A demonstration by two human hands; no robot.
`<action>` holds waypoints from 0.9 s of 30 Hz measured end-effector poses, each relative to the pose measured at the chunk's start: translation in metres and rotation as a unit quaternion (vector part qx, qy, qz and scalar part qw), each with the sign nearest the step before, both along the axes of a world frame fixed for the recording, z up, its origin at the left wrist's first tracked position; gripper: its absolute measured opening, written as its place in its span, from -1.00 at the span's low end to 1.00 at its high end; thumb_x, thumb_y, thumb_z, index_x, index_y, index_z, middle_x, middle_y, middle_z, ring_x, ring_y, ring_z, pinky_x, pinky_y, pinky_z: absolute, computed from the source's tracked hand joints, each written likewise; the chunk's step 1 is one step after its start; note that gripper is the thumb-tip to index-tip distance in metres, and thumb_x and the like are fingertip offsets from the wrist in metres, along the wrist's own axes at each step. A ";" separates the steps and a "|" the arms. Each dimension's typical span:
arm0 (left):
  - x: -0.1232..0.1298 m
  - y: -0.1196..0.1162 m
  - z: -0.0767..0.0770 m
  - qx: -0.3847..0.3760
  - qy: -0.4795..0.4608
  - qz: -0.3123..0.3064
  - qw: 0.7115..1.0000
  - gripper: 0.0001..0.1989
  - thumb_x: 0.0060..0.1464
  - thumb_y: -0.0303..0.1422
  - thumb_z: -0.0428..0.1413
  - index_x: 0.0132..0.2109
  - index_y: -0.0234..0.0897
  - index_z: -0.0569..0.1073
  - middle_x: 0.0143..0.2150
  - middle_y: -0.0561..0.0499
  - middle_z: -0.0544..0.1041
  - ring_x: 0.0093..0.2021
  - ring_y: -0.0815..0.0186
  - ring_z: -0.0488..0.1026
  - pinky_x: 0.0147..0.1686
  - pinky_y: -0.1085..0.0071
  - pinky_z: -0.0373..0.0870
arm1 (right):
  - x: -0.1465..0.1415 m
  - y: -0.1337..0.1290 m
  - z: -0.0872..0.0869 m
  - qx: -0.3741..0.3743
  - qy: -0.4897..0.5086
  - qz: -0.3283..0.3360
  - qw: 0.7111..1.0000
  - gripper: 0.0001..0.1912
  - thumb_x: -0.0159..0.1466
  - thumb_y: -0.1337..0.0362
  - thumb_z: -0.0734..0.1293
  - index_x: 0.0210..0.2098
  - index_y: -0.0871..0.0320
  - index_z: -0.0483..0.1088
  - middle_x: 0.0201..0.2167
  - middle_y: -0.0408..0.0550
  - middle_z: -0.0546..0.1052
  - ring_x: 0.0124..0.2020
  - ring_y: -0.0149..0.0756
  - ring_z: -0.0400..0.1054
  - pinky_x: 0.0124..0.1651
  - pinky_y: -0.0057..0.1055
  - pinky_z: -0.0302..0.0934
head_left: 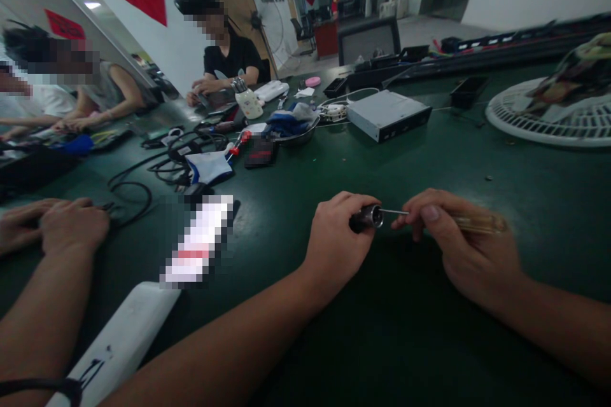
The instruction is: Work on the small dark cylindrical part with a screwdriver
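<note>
My left hand [338,238] is closed around a short dark cylinder [373,216] with a metallic rim. Its round end faces right and shows small details inside that I cannot make out. Between the thumb and fingers of my right hand [470,248] is a screwdriver [480,222] with an amber, see-through handle. Its thin metal shaft points left at the cylinder's rim; whether the tip touches it is unclear. Both hands are just above the dark green table [382,331].
A lit phone [198,238] and a long white case [126,331] lie left of my arm. A co-worker's hands [71,222] rest farther left. Beyond are black cables [138,187], a grey box [389,113] and a white slatted basket lid [520,117]. Other people sit across the table.
</note>
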State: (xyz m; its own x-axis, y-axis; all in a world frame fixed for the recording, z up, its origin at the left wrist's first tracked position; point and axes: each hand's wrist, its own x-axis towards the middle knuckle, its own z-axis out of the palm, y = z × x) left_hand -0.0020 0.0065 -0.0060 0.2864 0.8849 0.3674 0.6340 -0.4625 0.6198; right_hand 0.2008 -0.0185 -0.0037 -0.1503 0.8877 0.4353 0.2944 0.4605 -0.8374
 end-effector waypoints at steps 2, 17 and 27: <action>0.000 0.000 0.000 -0.001 0.005 -0.003 1.000 -0.71 0.10 -0.55 0.26 -0.06 -0.14 0.63 -0.08 0.01 0.67 -0.07 0.20 0.58 0.02 0.12 0.51 | 0.000 0.000 0.001 -0.016 -0.011 0.000 1.000 -0.60 0.52 0.03 0.23 -0.33 0.05 0.52 -0.37 -0.07 0.57 -0.38 -0.27 0.45 -0.33 -0.29 0.33; 0.000 -0.004 -0.002 0.038 0.072 0.035 0.996 -0.57 0.19 -0.56 0.18 0.10 0.00 0.62 -0.03 0.03 0.62 -0.01 0.17 0.50 0.11 0.07 0.34 | -0.003 0.000 0.001 -0.012 -0.022 -0.005 1.000 -0.65 0.51 0.04 0.26 -0.27 0.04 0.57 -0.34 -0.09 0.61 -0.42 -0.33 0.44 -0.36 -0.35 0.32; -0.001 -0.006 -0.003 0.031 0.092 0.054 0.994 -0.50 0.18 -0.56 0.14 0.17 0.02 0.59 0.01 0.00 0.60 0.02 0.11 0.46 0.14 -0.03 0.29 | -0.003 0.000 0.003 0.006 -0.063 -0.045 0.997 -0.55 0.52 0.00 0.21 -0.40 0.05 0.47 -0.45 -0.08 0.52 -0.41 -0.27 0.42 -0.35 -0.31 0.29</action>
